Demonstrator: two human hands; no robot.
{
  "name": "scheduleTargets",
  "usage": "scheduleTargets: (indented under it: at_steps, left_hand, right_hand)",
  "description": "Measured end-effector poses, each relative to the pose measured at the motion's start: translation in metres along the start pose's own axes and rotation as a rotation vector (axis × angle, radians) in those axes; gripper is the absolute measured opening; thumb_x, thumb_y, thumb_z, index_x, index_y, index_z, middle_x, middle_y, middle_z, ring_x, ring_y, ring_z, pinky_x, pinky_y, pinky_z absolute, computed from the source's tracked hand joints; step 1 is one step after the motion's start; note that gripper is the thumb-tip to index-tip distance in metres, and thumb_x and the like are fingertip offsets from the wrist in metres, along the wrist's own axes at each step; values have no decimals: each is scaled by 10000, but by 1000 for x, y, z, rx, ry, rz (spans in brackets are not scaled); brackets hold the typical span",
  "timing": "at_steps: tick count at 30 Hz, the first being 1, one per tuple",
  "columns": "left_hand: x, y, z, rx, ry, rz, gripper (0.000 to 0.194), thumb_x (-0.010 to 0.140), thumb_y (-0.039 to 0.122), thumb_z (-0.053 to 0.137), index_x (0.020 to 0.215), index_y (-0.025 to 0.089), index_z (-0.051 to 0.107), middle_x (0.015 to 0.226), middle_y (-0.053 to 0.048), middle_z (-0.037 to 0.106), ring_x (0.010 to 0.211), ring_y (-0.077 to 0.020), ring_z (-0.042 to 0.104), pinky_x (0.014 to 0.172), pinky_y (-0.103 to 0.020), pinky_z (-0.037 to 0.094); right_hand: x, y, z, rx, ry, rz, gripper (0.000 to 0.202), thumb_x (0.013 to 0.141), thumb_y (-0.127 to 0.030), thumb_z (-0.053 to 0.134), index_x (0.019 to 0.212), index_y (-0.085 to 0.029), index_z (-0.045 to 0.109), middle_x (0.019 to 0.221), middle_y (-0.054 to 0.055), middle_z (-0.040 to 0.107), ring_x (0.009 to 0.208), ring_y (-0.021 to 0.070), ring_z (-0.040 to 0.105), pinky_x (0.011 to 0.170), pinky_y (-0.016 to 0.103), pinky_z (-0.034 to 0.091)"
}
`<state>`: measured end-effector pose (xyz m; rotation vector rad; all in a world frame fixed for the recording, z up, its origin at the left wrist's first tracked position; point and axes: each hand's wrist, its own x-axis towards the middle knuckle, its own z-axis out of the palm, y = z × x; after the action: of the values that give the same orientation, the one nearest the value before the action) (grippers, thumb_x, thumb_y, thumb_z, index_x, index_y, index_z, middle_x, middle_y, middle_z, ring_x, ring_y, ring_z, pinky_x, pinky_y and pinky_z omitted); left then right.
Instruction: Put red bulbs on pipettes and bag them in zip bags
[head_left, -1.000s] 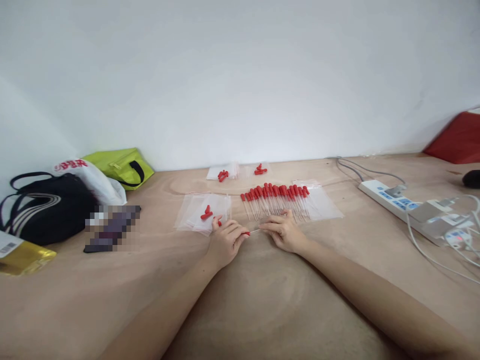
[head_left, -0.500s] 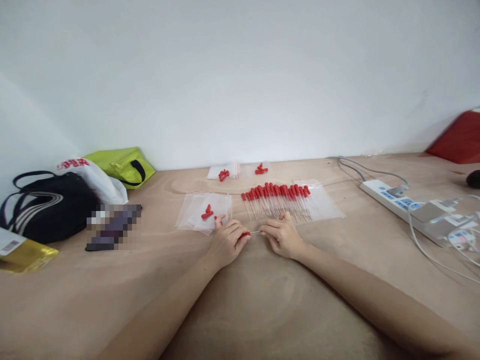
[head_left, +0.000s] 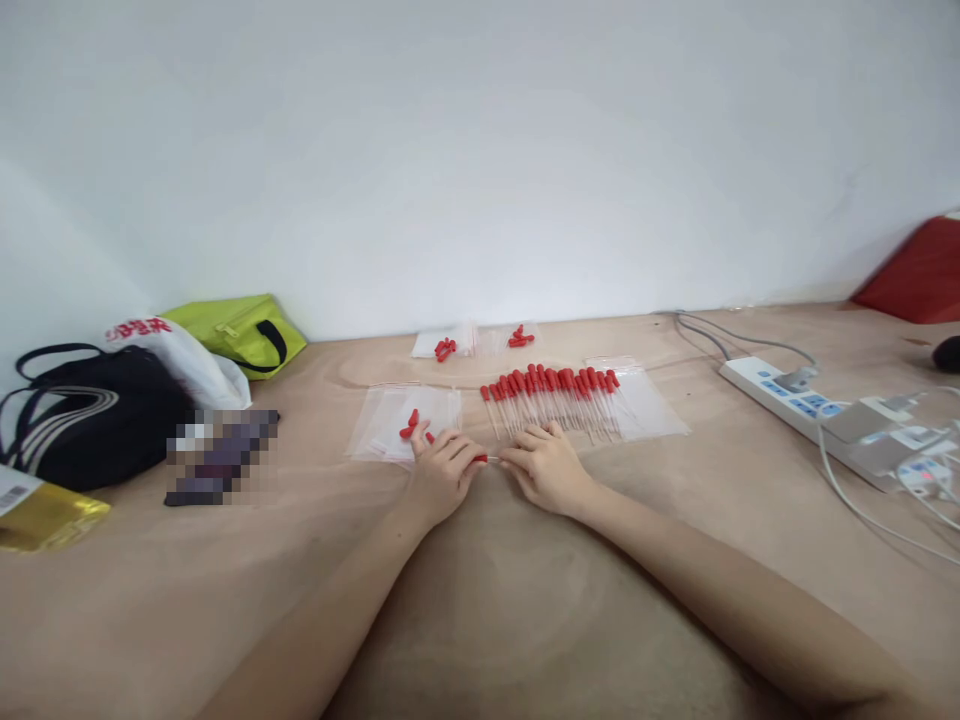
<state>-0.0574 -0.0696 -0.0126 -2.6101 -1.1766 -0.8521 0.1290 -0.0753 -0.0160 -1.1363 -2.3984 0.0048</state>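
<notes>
My left hand (head_left: 441,476) is closed in a pinch on a red rubber dropper bulb (head_left: 481,458). From that bulb a thin glass dropper tube (head_left: 493,459) runs to my right hand (head_left: 553,472), which pinches its other end; only a short piece of tube shows between the hands. Just beyond my right hand lies a row of droppers (head_left: 551,385), glass tubes towards me and red bulbs away. Loose red bulbs (head_left: 409,430) rest on clear zip bags (head_left: 371,420) by my left hand.
Farther back, more red bulbs (head_left: 445,349) lie on plastic bags. A power strip (head_left: 772,390) with plugs and cables stands right. At left are a black bag (head_left: 112,420), a lime-green bag (head_left: 247,335) and a gold packet (head_left: 56,515). A wall rises behind the table.
My hands are slightly farther left and a little closer together, with less of the glass tube showing between them. Both keep their pinch.
</notes>
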Motion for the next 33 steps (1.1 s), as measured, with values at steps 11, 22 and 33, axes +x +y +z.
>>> scheduleTargets:
  at_steps: [11, 22, 33]
  left_hand:
    - [-4, -41, -4, 274, 145, -618, 189, 771, 163, 429, 889, 204, 571, 937, -65, 613, 924, -240, 515, 827, -409, 268]
    - [-10, -42, -10, 337, 7, -556, 304, 690, 506, 546, 677, 203, 540, 755, -36, 590, 789, -235, 529, 694, -347, 297]
    - [-10, -39, 1, 255, 43, -448, 133, 722, 326, 565, 682, 200, 582, 764, -30, 620, 800, -225, 548, 762, -394, 269]
  right_hand:
    - [46, 29, 7, 317, 53, 597, 232, 772, -245, 473, 952, -175, 601, 805, 35, 660, 704, 140, 575, 657, 249, 363]
    - [78, 8, 33, -69, 30, 682, 200, 761, -247, 443, 912, -146, 528, 796, 93, 650, 816, 218, 574, 748, 354, 234]
    - [91, -20, 37, -61, 23, 608, 287, 798, -334, 414, 770, -154, 636, 808, 110, 655, 807, 226, 564, 753, 380, 229]
